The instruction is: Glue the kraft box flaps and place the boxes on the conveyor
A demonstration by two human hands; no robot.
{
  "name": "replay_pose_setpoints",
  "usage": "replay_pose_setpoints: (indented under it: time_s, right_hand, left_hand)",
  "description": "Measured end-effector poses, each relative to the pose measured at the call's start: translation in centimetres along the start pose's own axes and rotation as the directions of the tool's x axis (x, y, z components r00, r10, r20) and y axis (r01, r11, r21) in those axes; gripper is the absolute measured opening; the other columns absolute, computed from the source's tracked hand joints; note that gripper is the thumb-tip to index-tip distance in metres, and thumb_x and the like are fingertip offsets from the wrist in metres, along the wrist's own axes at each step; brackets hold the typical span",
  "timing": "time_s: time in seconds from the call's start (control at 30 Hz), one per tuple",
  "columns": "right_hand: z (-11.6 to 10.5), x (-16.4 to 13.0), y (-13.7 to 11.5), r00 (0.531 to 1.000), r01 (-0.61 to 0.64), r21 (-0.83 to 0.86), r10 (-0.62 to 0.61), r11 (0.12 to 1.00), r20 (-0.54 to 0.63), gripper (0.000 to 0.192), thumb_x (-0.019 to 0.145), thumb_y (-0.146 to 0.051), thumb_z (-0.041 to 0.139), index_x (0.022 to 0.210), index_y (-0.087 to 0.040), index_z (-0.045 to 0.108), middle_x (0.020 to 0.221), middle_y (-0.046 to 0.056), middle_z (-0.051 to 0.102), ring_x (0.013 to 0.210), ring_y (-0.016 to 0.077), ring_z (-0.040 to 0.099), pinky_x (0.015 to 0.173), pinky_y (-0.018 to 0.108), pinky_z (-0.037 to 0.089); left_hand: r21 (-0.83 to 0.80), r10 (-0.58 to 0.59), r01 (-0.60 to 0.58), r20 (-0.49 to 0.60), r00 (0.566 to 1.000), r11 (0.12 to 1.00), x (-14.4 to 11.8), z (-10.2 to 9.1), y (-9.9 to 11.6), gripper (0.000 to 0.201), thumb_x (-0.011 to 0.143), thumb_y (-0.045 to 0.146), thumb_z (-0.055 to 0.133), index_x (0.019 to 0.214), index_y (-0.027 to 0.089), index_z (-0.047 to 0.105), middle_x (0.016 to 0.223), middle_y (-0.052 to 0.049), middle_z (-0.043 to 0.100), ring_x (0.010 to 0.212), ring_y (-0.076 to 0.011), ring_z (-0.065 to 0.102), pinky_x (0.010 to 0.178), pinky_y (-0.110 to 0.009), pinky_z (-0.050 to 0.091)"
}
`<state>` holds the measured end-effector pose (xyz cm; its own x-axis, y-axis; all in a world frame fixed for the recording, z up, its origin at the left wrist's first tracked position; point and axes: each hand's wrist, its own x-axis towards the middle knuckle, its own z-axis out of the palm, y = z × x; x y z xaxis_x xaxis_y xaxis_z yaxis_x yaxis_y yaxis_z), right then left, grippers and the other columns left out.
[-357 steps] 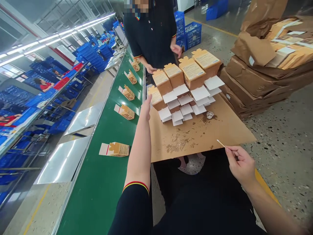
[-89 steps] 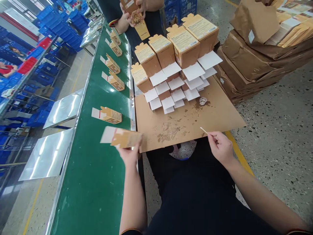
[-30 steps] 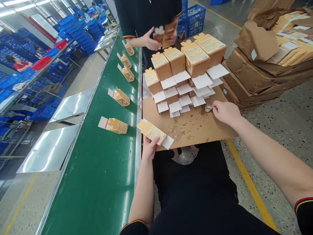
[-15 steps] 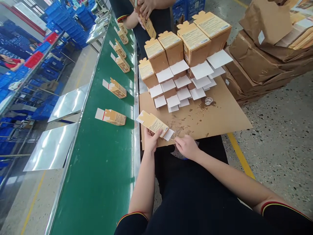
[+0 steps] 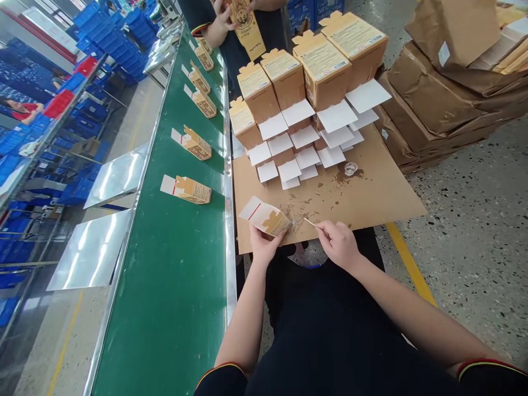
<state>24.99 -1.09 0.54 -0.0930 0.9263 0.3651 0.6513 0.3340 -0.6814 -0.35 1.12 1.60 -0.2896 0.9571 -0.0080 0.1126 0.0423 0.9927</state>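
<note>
Brown cardboard sheet (image 5: 371,203) covers the counter; at its near edge the left hand (image 5: 263,248), fingers clamped, holds a small carton (image 5: 267,217). Just beside the carton, the right hand (image 5: 339,243) pinches a thin stick (image 5: 309,222), seemingly mid-gluing; pressing the flap shut likely follows.

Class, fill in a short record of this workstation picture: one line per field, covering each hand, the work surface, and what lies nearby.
Left hand: grips a small folded carton
Right hand: pinches a thin stick
Work surface: stained cardboard sheet
On the sheet: stacked cartons with white flaps out, small clear cup
To the left: green conveyor belt carrying cartons
Other person: co-worker's hand at the far end
</note>
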Motion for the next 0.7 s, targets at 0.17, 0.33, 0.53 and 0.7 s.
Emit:
replay_pose_setpoints:
  time_s: [0.17,0.33,0.53,0.7]
  right_hand:
    - [-1.5,-1.5,-0.2,0.996,-0.072,0.058,0.075,0.996,-0.055,0.032,0.115,-0.032,0.053,0.092,-0.024,0.075,0.056,-0.003,0.05,0.056,0.0171,0.043,0.068,0.032,0.04]
    - [-1.6,-1.8,-0.9,0.996,-0.072,0.11,0.078,0.991,-0.044,0.031,0.113,-0.031,0.054,0.089,-0.025,0.072,0.06,-0.002,0.054,0.057,0.0164,0.048,0.065,0.031,0.042]
    - [-2.2,-2.0,-0.1,0.989,-0.114,0.174,0.128,0.978,-0.071,0.035,0.115,-0.043,0.055,0.093,-0.025,0.075,0.06,-0.002,0.056,0.056,0.0166,0.052,0.063,0.031,0.048]
    - [-3.1,-2.5,1.1,0.973,-0.19,0.222,0.213,0.956,-0.089,0.041,0.114,-0.056,0.057,0.093,-0.025,0.075,0.061,-0.002,0.059,0.054,0.0155,0.054,0.058,0.03,0.047]
  left_hand:
    - [0.116,0.043,-0.042,-0.005,0.999,0.992,-0.7,0.1,-0.5,0.086,0.067,0.037,0.11,0.138,0.025,0.062,0.136,-0.018,0.075,0.139,-0.0408,0.073,0.12,-0.054,0.059]
    - [0.167,0.041,-0.038,-0.016,0.999,0.985,-0.5,0.4,-0.6,0.087,0.065,0.036,0.11,0.137,0.025,0.062,0.137,-0.018,0.075,0.137,-0.0412,0.074,0.12,-0.056,0.058]
    - [0.166,0.047,0.006,-0.309,0.95,0.986,1.8,-7.5,0.2,0.092,0.065,0.043,0.111,0.138,0.031,0.057,0.143,-0.013,0.073,0.141,-0.0416,0.071,0.125,-0.066,0.054]
    - [0.199,0.118,-0.011,-0.533,0.838,0.98,3.6,-18.4,-0.1,0.105,0.056,0.049,0.113,0.137,0.031,0.048,0.147,-0.014,0.069,0.147,-0.0423,0.068,0.125,-0.067,0.054]
